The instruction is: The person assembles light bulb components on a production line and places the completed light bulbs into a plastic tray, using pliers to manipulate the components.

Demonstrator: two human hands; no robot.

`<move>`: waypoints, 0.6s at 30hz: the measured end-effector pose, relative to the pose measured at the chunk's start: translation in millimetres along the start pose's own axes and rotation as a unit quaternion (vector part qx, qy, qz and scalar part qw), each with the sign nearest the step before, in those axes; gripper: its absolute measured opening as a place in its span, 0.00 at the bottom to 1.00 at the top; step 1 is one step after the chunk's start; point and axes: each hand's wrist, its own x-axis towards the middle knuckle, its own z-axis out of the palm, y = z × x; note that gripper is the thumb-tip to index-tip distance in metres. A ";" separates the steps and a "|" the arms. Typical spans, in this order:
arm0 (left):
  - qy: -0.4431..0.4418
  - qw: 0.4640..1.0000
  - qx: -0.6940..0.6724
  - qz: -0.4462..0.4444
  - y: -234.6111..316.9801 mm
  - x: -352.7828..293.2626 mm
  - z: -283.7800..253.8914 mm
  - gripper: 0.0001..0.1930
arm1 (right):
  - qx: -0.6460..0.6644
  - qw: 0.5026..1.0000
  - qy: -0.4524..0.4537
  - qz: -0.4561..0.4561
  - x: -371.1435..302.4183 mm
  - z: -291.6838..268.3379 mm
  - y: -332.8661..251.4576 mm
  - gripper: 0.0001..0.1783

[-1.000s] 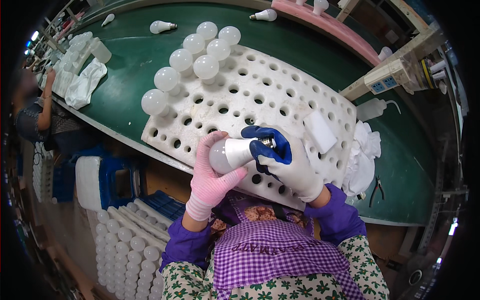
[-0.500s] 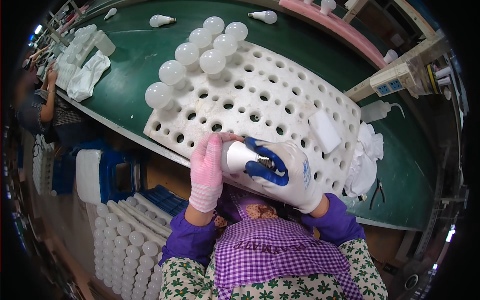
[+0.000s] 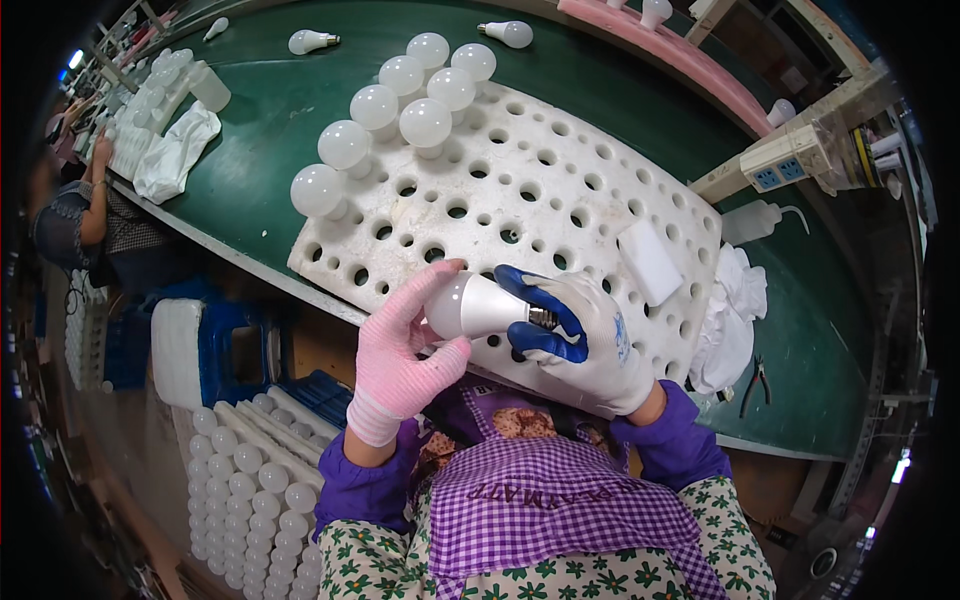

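Note:
A white light bulb (image 3: pixel 484 306) lies sideways between my hands above the near edge of a white foam tray (image 3: pixel 620 160). My left hand (image 3: pixel 405 350), in a pink striped glove, curls its thumb and fingers around the round globe end. The right hand (image 3: pixel 575 335) wears a white glove with blue coated fingertips and grips the bulb near its metal screw base (image 3: pixel 543 317). Several bulbs (image 3: pixel 374 107) stand globe up at the left side of the tray, in its holes. A white block (image 3: pixel 650 262) rests on the tray's right part.
The green belt (image 3: pixel 270 110) carries loose bulbs (image 3: pixel 505 35) at the back. To the right are a white cloth (image 3: pixel 733 320), pliers (image 3: pixel 757 386) and a squeeze bottle (image 3: pixel 751 222). Racked bulbs (image 3: pixel 247 486) and a blue stool (image 3: pixel 235 340) stand lower left; another person (image 3: pixel 85 215) works far left.
My left hand has shifted left, its thumb now spread from the fingers around the globe. The bulb has turned more level and shows more globe. The loose bulbs at the back have moved left.

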 end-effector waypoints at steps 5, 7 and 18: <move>0.016 0.998 -0.060 0.019 -12.7 -0.5 -3.9 0.24 | 0.003 0.997 -0.061 -0.053 0.1 -7.2 0.2 0.29; 0.061 0.992 -0.102 -0.037 -16.8 3.5 -4.4 0.13 | -0.025 0.995 -0.059 -0.082 -1.4 -1.8 -0.5 0.29; 0.079 0.982 0.155 -0.070 -17.5 -2.0 21.0 0.29 | 0.356 0.921 -0.006 0.158 -1.9 9.1 -6.1 0.26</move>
